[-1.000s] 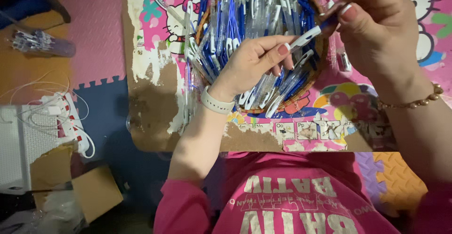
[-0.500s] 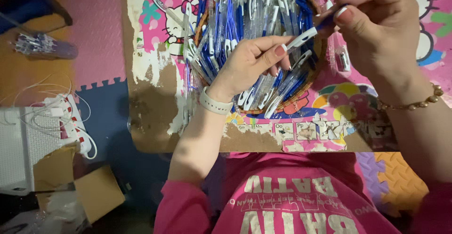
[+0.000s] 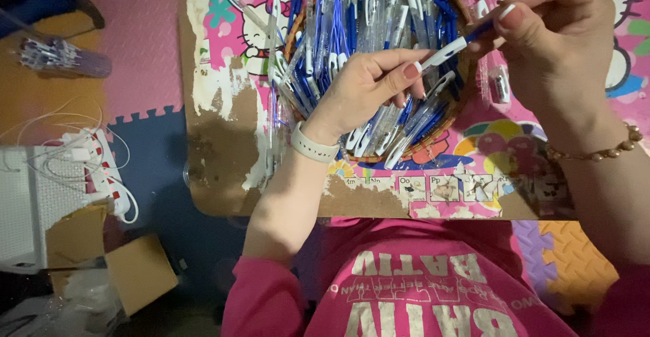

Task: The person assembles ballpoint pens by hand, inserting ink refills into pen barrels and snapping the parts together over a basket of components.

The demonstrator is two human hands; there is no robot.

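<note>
Both hands pinch one blue-and-white pen (image 3: 452, 47) above the pen-filled basket (image 3: 452, 110) — left hand (image 3: 365, 86) fingertips pressed on its white end, right hand (image 3: 552, 46) on its blue end — over the pink table (image 3: 230, 100).

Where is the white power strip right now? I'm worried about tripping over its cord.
In the head view, the white power strip lies on the floor at far left, beside the cardboard box, left of the small table.
</note>
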